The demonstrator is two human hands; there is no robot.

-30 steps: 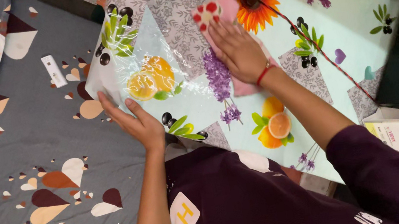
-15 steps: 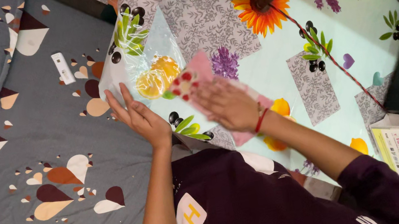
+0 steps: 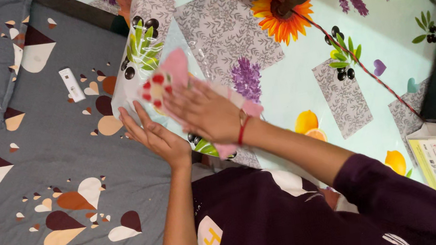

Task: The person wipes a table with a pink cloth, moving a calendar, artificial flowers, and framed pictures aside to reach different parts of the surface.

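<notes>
Floral tablecloth (image 3: 281, 79) — grey heart-print bedsheet (image 3: 34, 188) alongside

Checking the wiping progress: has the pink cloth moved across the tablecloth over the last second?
Yes. The pink cloth under the right hand slid away from the printed sunflower toward the table's left edge.

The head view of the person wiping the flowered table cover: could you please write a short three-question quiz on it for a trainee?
1. True or false: the right hand presses flat on the pink cloth.
2. Which hand rests at the table cover's edge beside the grey bedsheet? A) left hand B) right hand C) neither
3. What small white thing lies on the bedsheet above the left hand?

Key
1. True: palm down, fingers spread on the cloth.
2. A.
3. A small white oblong device; its kind cannot be told.
</notes>
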